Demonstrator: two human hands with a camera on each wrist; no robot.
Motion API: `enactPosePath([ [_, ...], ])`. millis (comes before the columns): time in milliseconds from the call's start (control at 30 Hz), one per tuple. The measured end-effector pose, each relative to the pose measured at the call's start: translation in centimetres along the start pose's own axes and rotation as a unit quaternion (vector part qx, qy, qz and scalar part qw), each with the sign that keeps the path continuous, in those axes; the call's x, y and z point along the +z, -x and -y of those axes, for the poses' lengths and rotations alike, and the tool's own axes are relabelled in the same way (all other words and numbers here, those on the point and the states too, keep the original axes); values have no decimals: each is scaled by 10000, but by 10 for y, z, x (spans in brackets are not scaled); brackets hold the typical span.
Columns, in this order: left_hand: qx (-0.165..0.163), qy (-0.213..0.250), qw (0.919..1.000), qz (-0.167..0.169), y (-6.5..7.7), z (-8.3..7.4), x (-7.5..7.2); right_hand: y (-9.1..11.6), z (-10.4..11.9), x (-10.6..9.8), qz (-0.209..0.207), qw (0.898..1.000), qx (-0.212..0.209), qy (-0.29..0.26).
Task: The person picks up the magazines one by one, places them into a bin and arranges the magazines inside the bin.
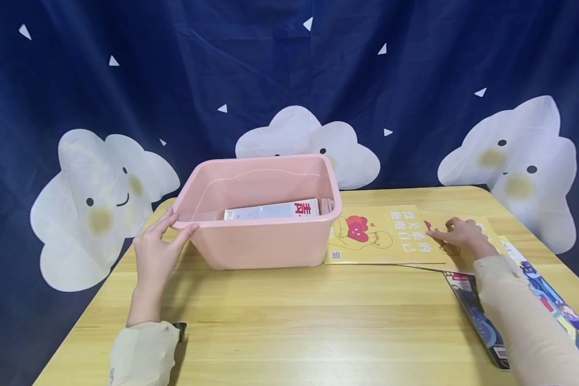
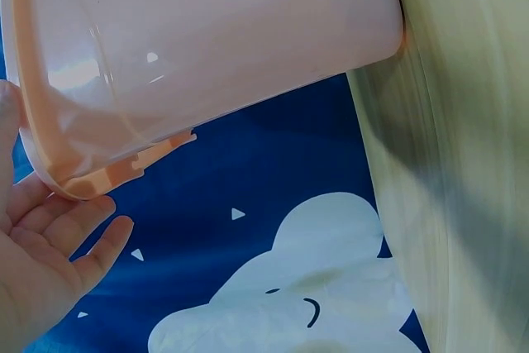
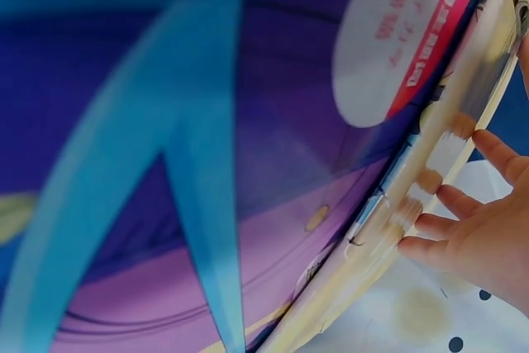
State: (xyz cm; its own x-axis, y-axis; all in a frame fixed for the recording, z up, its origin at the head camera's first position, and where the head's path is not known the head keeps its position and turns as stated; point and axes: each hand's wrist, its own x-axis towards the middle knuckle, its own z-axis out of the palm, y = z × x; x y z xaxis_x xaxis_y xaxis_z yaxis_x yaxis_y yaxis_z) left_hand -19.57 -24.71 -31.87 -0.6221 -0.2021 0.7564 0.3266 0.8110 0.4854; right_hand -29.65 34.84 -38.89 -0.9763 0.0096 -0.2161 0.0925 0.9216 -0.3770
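Note:
A pink plastic bin (image 1: 265, 246) stands on the table, a white box-like item (image 1: 270, 210) with red lettering lying inside it. My left hand (image 1: 155, 254) pinches the bin's front left rim corner, thumb in front and fingers at the side. In the left wrist view, the fingers (image 2: 78, 225) show by the rim's corner. To the bin's right lies a yellow book (image 1: 371, 236) with a red heart drawing. It overlaps another yellow book (image 1: 492, 228), on which my right hand (image 1: 465, 236) rests its fingertips. The right wrist view shows those fingers (image 3: 459, 204) fairly straight against the surface.
Colourful books lie under my right forearm: a dark one (image 1: 473, 311) and a blue-and-white one (image 1: 555, 305). The wooden table (image 1: 289, 321) runs back to a navy curtain (image 1: 270, 64) with white clouds.

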Motion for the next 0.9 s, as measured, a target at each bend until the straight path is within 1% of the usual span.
enactPosePath([
  [233, -21, -40, 10000, 47, 0, -1, 0, 0, 2, 0, -165, 9998, -62, 35],
  [367, -44, -44, 10000, 43, 0, 0, 0, -3, 8, 0, -427, 9988, -247, -59],
  [467, -64, -37, 10000, 49, 0, 1, 0, -5, 15, 1, -528, 9977, -406, -141],
  [567, -86, -34, 9999, 67, 1, 2, 0, -5, 22, 1, -533, 9974, -491, -57],
  [900, -40, -4, 10000, 62, 1, 2, 0, -2, 58, 5, -283, 9974, -218, 621],
])
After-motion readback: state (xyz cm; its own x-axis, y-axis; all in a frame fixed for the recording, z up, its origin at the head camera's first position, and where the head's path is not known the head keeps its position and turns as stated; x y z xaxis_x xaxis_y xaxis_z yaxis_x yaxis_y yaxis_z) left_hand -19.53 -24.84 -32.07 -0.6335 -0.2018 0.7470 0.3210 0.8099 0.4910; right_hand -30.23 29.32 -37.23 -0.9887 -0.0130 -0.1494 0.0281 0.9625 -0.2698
